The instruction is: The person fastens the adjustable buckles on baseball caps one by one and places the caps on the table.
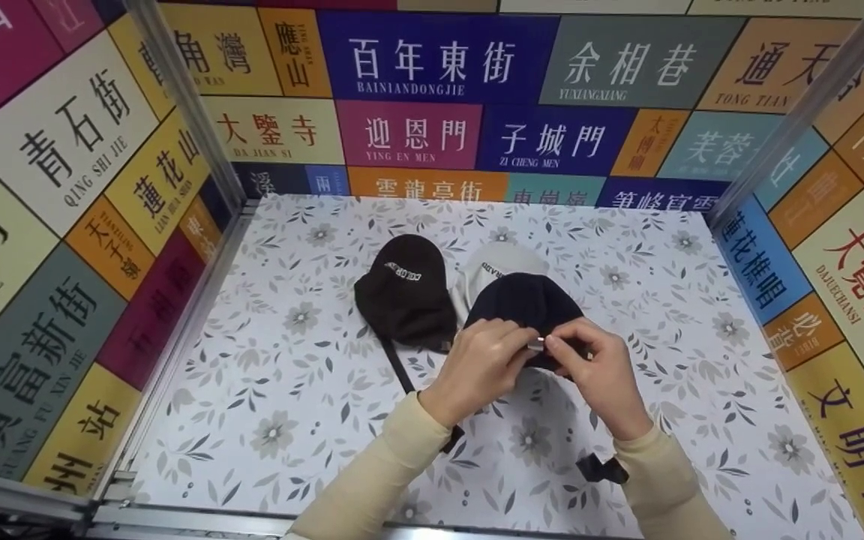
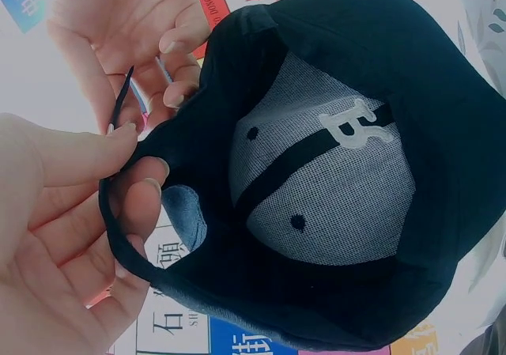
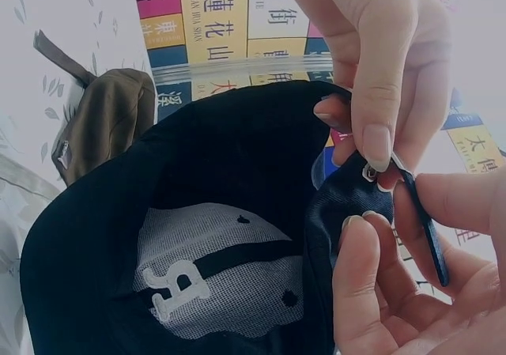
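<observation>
Between both hands is a dark navy baseball cap (image 1: 522, 300), its back strap side toward me. Inside the crown, the left wrist view shows white mesh lining (image 2: 324, 197) and a white letter mark. My left hand (image 1: 481, 367) pinches the cap's back strap (image 2: 118, 240) beside a small metal buckle (image 3: 369, 173). With thumb and fingers, my right hand (image 1: 593, 367) holds the loose end of the strap (image 3: 427, 228) close to that buckle. How far the strap runs through the buckle cannot be made out.
A dark brown cap (image 1: 406, 292) with pale lettering lies to the left, its strap (image 1: 398, 366) trailing toward me. A white cap (image 1: 503, 259) sits behind the navy one. Patterned walls (image 1: 409, 135) enclose the floral table (image 1: 274, 435).
</observation>
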The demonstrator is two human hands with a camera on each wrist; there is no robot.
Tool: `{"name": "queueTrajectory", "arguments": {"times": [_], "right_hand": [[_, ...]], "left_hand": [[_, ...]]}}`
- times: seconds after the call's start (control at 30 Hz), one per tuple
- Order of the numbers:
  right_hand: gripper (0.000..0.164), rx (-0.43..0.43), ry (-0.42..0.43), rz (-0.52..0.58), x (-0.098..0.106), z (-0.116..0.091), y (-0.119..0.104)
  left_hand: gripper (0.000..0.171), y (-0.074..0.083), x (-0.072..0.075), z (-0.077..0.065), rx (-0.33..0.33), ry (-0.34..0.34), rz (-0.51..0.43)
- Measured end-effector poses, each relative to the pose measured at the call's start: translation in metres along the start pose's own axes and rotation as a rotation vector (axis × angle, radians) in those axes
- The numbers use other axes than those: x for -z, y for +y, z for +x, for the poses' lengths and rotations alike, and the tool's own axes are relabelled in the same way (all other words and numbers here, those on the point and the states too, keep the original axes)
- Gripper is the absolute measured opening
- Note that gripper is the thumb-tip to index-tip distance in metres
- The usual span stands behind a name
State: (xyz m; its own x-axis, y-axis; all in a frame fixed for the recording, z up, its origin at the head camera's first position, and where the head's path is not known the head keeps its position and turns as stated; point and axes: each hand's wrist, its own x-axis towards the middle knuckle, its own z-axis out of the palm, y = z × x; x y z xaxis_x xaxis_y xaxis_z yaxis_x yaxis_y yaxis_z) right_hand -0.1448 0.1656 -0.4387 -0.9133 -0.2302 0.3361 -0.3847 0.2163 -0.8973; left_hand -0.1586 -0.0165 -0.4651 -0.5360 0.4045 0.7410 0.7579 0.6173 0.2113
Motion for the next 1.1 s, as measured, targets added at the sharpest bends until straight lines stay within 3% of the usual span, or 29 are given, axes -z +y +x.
{"name": "queueTrajectory", "arguments": {"times": [0.5, 0.87, 1.1], "right_hand": [[0.009, 0.029, 0.019, -0.033, 0.005, -0.002, 0.0], [0.011, -0.003, 0.032, -0.04, 0.009, -0.004, 0.002], [0.004, -0.005, 0.037, -0.054, 0.011, -0.005, 0.003]], "left_hand": [[0.015, 0.001, 0.0, 0.0, 0.0, -0.007, 0.005], [0.014, 0.001, -0.001, -0.001, -0.008, -0.016, 0.016], [0.012, 0.002, -0.001, -0.001, -0.018, -0.004, 0.01]]}}
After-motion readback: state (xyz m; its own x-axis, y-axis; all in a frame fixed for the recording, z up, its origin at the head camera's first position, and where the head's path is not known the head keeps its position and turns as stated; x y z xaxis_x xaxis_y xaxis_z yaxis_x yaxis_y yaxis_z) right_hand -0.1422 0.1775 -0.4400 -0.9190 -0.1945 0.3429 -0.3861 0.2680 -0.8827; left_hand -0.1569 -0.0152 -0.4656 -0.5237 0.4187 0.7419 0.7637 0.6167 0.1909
